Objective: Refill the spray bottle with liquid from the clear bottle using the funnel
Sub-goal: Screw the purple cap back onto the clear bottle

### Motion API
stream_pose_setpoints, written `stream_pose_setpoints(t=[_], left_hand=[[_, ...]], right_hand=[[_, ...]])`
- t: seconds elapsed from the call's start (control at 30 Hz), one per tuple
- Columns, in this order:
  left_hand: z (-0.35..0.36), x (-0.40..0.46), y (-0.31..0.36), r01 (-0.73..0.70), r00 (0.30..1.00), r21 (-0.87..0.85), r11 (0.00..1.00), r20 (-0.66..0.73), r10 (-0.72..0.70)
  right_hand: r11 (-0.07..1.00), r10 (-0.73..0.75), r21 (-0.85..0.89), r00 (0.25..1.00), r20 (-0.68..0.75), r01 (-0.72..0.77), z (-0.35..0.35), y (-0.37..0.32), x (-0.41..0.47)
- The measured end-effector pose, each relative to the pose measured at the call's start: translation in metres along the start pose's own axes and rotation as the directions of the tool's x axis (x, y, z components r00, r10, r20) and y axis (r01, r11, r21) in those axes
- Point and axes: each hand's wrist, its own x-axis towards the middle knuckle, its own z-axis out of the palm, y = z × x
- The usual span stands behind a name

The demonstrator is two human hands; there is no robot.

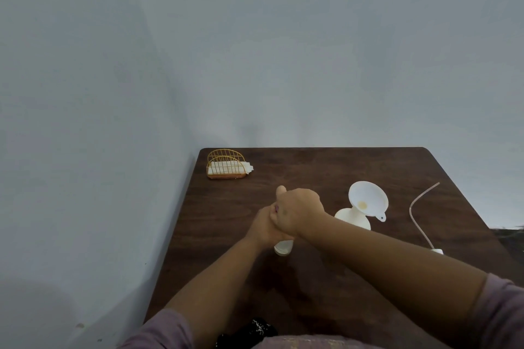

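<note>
White funnel (368,199), dark-brown table (312,167)

no text, label, brand, number or sign can be read anywhere in this view.
</note>
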Motion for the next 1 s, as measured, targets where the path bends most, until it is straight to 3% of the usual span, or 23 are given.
stream_pose_setpoints(t=[0.07, 0.2, 0.3, 0.53, 0.67, 0.8, 0.9, 1.0], left_hand=[[0.003, 0.001, 0.001, -0.025, 0.999, 0.094, 0.995, -0.018, 0.027], [0.008, -0.003, 0.0, -0.023, 0.998, 0.045, 0.999, -0.063, 0.026], [0.008, -0.003, -0.003, 0.009, 0.998, 0.054, 0.999, -0.065, -0.005], [0.003, 0.001, -0.004, 0.021, 1.0, 0.032, 0.999, -0.024, -0.02], [0.011, -0.001, -0.004, 0.004, 0.997, 0.107, 0.994, -0.073, 0.003], [0.012, -0.001, -0.002, -0.001, 0.997, 0.124, 0.992, -0.076, 0.011], [0.013, -0.002, -0.002, 0.005, 0.997, 0.156, 0.988, -0.079, 0.007], [0.009, 0.0, 0.0, -0.003, 0.999, 0.178, 0.984, -0.047, 0.012]], right_hand=[[0.993, 0.111, 0.046, 0.994, 0.01, -0.111, 0.001, -0.007, -0.002], [0.974, 0.218, 0.027, 0.969, 0.117, -0.223, -0.006, -0.013, 0.0], [0.982, 0.186, 0.008, 0.969, 0.165, -0.19, -0.012, -0.014, 0.004], [0.993, -0.097, -0.055, 0.994, 0.051, 0.1, -0.006, 0.004, 0.008], [0.999, 0.027, -0.034, 0.999, -0.03, -0.028, 0.007, -0.002, 0.005], [0.984, 0.179, -0.006, 0.984, -0.014, -0.179, 0.008, -0.01, 0.005], [0.983, 0.183, -0.008, 0.983, -0.003, -0.183, 0.006, -0.011, 0.003], [0.976, 0.161, 0.156, 0.986, -0.04, -0.153, 0.007, -0.006, 0.0]])
